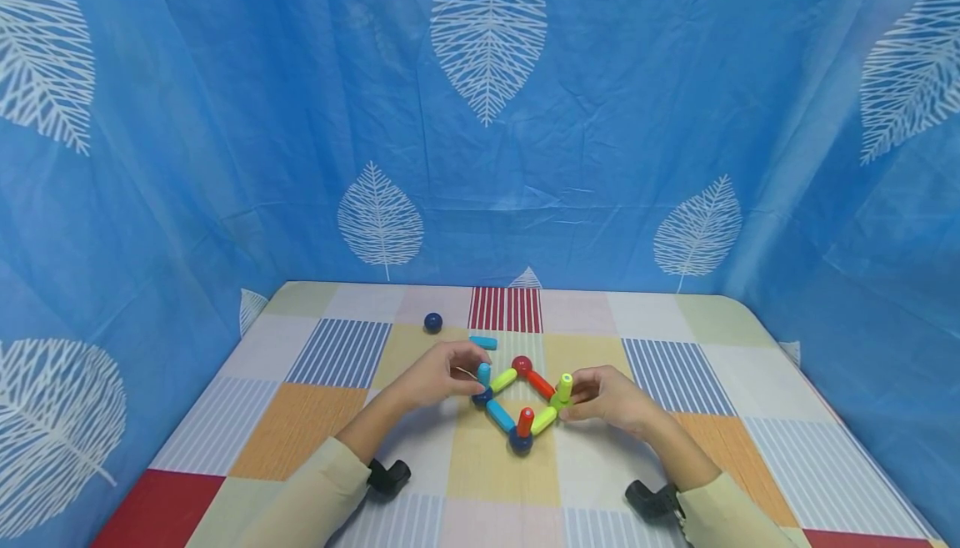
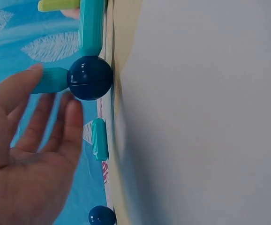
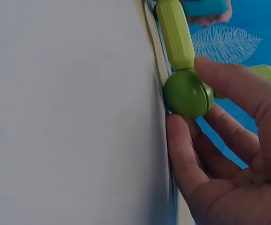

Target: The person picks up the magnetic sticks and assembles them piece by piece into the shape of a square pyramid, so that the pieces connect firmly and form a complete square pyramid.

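Note:
A flat four-sided frame of plastic rods and balls lies on the table, probably a magnetic building set. My left hand (image 1: pixel 452 371) is at its left corner, thumb against an upright light-blue rod (image 2: pixel 51 80) and fingers curled round behind it. That rod stands on a dark blue ball (image 2: pixel 90 78). At the right corner my right hand (image 1: pixel 606 398) holds a green ball (image 3: pixel 188 93) between thumb and fingers. A yellow-green rod (image 1: pixel 565 386) rises from that ball. Another dark blue ball (image 1: pixel 521 443), bearing an upright red rod (image 1: pixel 526 422), forms the front corner; a red ball (image 1: pixel 522 364) forms the back one.
Behind the frame lie a loose light-blue rod (image 1: pixel 483 343) and a loose dark blue ball (image 1: pixel 432 323). A patchwork-patterned cloth (image 1: pixel 510 481) covers the table. Blue curtains (image 1: pixel 600 156) with white leaves hang behind and on both sides.

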Tool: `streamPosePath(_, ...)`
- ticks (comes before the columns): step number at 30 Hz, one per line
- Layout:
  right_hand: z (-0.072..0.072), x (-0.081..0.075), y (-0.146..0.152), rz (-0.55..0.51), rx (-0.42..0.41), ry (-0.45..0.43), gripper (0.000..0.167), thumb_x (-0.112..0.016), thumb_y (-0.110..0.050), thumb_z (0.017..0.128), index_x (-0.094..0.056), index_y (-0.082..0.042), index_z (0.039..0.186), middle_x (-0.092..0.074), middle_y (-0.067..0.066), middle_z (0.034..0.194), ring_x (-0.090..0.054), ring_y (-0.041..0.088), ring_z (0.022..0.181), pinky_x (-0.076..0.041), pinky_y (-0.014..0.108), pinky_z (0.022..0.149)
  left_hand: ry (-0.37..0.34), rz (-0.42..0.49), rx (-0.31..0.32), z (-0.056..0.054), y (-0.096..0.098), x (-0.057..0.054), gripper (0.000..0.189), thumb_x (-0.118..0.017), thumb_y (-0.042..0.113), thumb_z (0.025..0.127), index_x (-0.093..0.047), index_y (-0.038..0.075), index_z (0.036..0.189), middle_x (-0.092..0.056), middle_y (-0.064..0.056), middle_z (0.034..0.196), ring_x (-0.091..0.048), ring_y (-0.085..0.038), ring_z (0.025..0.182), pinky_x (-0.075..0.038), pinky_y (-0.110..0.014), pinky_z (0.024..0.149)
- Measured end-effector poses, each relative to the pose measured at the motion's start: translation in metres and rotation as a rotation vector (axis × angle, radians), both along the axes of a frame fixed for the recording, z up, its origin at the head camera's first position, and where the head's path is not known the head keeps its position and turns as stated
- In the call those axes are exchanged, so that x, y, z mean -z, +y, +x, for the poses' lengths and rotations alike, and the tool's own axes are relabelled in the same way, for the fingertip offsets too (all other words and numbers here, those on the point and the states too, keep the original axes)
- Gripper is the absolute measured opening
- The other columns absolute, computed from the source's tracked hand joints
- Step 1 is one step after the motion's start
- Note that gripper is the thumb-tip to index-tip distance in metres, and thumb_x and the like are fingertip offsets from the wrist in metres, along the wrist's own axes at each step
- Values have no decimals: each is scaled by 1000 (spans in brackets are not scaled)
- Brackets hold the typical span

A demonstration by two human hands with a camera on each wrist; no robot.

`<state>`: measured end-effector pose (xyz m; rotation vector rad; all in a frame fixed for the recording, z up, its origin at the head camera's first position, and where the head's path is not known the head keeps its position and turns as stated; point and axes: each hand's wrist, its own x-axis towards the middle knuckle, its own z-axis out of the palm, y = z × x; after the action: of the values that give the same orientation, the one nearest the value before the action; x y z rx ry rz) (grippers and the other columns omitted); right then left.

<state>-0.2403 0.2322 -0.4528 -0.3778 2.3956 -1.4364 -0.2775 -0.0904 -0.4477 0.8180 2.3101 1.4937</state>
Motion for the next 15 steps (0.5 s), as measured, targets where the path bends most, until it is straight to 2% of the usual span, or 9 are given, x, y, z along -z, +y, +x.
streamPosePath(2,0,-1,-1,20,-7,18,32,-86,-11,81,-73,-1,109,-74,9,99,-67,20,93,-56,28,79,8,-45,19,0,0,2,32,-76,4,90,-67,2,120,-72,-7,112,-69,-21,108,-59,-33,93)
streamPosePath(4,-1,-1,-1,52,4,54,31,-86,-11,81,-73,-2,108,-74,8,98,-67,19,92,-57,27,78,17,-88,38,2,-1,2,30,-77,4,90,-68,4,118,-73,-4,110,-70,-19,107,-59,-31,93)
streamPosePath(7,-2,0,-1,91,66,102,32,-86,-10,80,-74,-2,109,-75,7,99,-69,18,91,-57,26,78,-3,-114,100,5,-2,1,25,-78,4,89,-71,9,112,-74,-2,106,-71,-16,102,-59,-29,92)
streamPosePath(11,-1,-1,-1,146,163,119,34,-86,-10,79,-73,-2,109,-74,6,98,-68,16,88,-58,26,75,-60,-127,195,8,-2,-3,28,-77,1,88,-73,12,114,-75,-2,104,-71,-14,97,-59,-27,91)
streamPosePath(13,3,-6,-3,196,179,113,31,-86,-9,78,-73,-1,105,-72,5,93,-66,16,83,-58,27,71,-64,-131,204,7,-2,-4,31,-75,0,89,-72,10,118,-74,-3,106,-70,-14,97,-58,-27,92)
streamPosePath(15,9,-13,-7,262,182,110,27,-87,-7,77,-73,-3,100,-70,4,86,-63,16,77,-57,27,66,-36,-143,181,4,-1,-4,31,-72,-1,91,-71,9,120,-73,-3,109,-70,-14,99,-58,-28,93)
